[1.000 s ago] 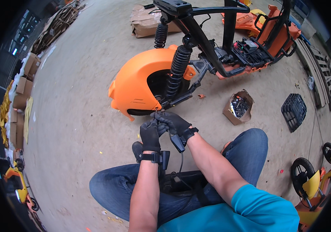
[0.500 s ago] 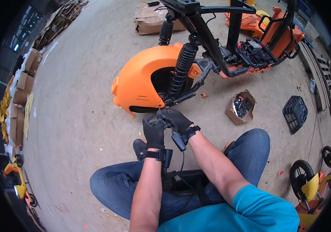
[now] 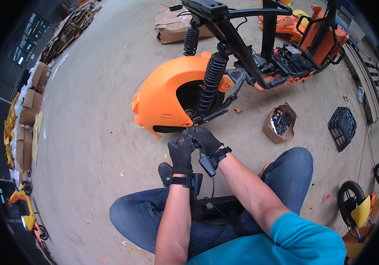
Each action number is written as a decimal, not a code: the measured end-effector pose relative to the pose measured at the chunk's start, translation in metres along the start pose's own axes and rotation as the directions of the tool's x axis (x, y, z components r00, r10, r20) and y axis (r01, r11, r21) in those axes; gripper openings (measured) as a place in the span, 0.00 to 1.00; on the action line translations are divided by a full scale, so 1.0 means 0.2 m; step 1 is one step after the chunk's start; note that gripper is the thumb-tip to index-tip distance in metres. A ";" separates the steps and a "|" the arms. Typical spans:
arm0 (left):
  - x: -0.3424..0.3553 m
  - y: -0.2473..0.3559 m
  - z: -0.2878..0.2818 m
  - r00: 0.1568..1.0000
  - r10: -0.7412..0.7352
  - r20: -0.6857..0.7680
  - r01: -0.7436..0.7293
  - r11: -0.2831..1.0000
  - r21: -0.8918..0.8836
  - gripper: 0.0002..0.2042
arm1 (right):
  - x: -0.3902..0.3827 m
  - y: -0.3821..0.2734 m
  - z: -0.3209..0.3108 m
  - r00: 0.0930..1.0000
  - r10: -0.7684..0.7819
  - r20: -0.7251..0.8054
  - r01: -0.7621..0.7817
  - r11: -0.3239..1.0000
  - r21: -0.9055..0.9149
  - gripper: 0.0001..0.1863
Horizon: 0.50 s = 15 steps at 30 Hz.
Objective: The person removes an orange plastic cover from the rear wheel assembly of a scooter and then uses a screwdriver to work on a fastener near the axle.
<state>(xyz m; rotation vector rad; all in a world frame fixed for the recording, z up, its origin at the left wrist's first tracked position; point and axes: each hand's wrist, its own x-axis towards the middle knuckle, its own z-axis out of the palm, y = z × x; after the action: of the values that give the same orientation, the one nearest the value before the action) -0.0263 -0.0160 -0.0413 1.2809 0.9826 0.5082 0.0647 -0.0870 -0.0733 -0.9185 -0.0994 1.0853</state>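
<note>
My left hand (image 3: 181, 155) and my right hand (image 3: 203, 140), both in dark gloves, meet just below the lower edge of an orange wheel fender (image 3: 160, 95). The fingers of both are closed around something small that the gloves mostly hide. A thin bolt-like piece shows at the right fingertips, close under the fender's lower corner. Behind the fender's side stands a black coil shock absorber (image 3: 210, 81), part of a scooter frame (image 3: 253, 48) stripped of its panels. Each wrist wears a strap with a small black box; a cable runs down from there.
Right of my hands stands an open cardboard box (image 3: 279, 123) of small hardware, then a black plastic crate (image 3: 342, 128). A larger carton (image 3: 172, 28) lies beyond the fender. Small scooters (image 3: 353, 205) are at the lower right, and cartons (image 3: 30, 106) line the left side.
The whole view has shifted slightly, moving the scene a little to the right. My hands stay together under the fender, with only a small movement of the fingers.
</note>
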 end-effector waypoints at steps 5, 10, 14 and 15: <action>0.02 -0.04 -0.01 0.998 0.021 0.054 -0.026 0.994 0.103 0.25 | 0.01 -0.01 -0.01 1.000 0.016 -0.013 -0.016 1.000 0.003 0.09; 0.07 -0.12 -0.05 0.988 0.115 0.099 -0.137 0.957 0.255 0.26 | -0.02 -0.05 0.07 0.999 -0.014 -0.039 0.015 1.000 0.018 0.08; 0.03 -0.04 -0.01 0.997 0.056 0.044 -0.062 0.988 0.139 0.25 | -0.01 -0.04 0.02 1.000 -0.017 -0.027 0.017 1.000 0.020 0.08; 0.00 0.00 0.01 0.999 0.018 0.032 -0.018 0.999 0.029 0.24 | 0.01 -0.03 0.02 0.999 -0.034 -0.029 0.036 0.998 0.058 0.08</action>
<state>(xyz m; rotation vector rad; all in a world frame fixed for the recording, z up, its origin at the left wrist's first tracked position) -0.0245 -0.0166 -0.0410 1.3216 0.9558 0.4873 0.0675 -0.0845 -0.0670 -0.8760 -0.0596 1.0375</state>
